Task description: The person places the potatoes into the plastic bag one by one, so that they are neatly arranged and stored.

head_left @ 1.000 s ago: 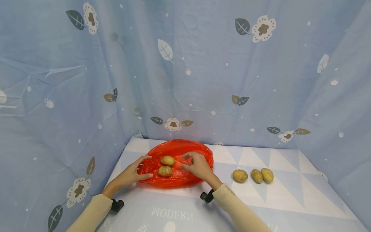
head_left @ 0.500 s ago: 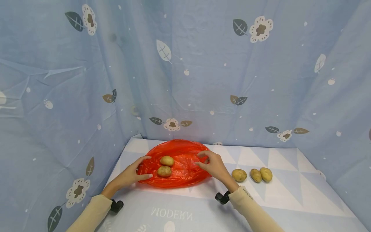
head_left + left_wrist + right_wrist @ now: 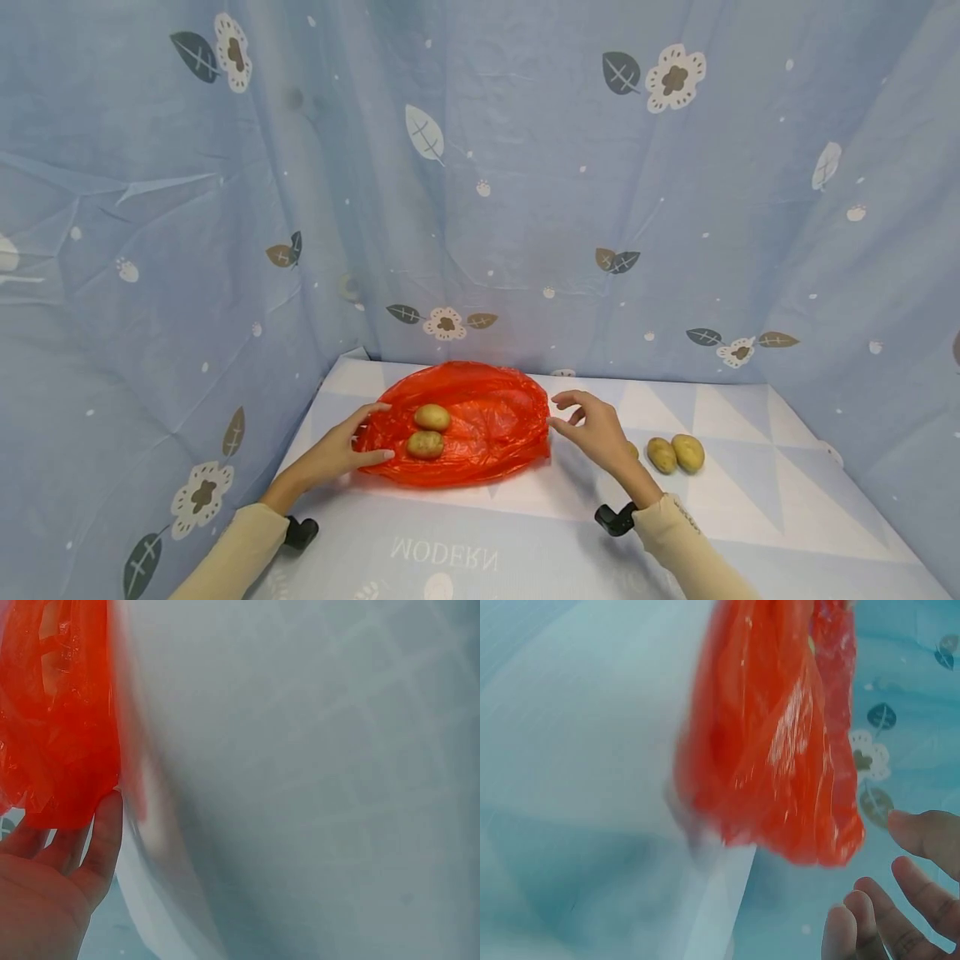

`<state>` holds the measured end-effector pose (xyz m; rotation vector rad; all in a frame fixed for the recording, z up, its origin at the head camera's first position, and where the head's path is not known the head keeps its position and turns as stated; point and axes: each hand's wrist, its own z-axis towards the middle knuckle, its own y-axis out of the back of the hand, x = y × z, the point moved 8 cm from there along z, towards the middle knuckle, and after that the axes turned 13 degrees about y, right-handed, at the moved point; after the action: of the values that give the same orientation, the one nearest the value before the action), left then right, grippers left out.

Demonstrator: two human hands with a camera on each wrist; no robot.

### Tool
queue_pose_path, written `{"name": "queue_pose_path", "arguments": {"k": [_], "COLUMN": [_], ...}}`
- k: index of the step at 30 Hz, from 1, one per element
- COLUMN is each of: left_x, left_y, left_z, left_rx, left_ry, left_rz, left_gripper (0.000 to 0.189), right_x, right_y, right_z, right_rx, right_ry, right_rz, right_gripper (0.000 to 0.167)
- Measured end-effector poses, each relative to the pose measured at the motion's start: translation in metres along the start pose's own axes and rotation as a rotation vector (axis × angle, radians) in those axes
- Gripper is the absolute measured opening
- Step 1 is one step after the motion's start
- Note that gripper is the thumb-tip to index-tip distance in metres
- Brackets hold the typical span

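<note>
Head view shows the fingers of the left hand [image 3: 337,448] spread apart at the left rim of the red bag [image 3: 480,471], pinching nothing that I can see. The right hand's [image 3: 597,431] fingers, loosely bent, apart and empty, hang just beside its right rim. Inside the open bag, which lies on the surface [image 3: 810,517], sit a rear potato [image 3: 432,417] and a front potato [image 3: 426,445]. Outside, to the right, lie a slimmer potato [image 3: 662,456], a rounder potato [image 3: 688,452] and one partly hidden potato [image 3: 633,451]: two bagged, three not.
</note>
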<state>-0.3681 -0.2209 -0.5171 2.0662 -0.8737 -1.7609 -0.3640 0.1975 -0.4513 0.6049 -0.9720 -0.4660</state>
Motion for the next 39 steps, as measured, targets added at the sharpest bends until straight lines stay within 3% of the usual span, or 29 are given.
{"name": "queue_pose_path", "arguments": {"k": [19,39], "left_x": [0.000,0.002], "left_y": [0.001,0.002], "left_z": [-0.001,-0.001], "left_rx": [-0.004,-0.012], "left_ry": [0.008,0.015], "left_rz": [-0.020,-0.019], "left_gripper": [0.082,0.082], "right_x": [-0.060,-0.103], "right_y": [0.074,0.130], "right_z": [-0.059,-0.112], "right_rx": [-0.070,-0.087], "right_ry": [-0.115,-0.241], "right_rz": [-0.145,-0.256], "right_gripper": [0.039,0.049]}}
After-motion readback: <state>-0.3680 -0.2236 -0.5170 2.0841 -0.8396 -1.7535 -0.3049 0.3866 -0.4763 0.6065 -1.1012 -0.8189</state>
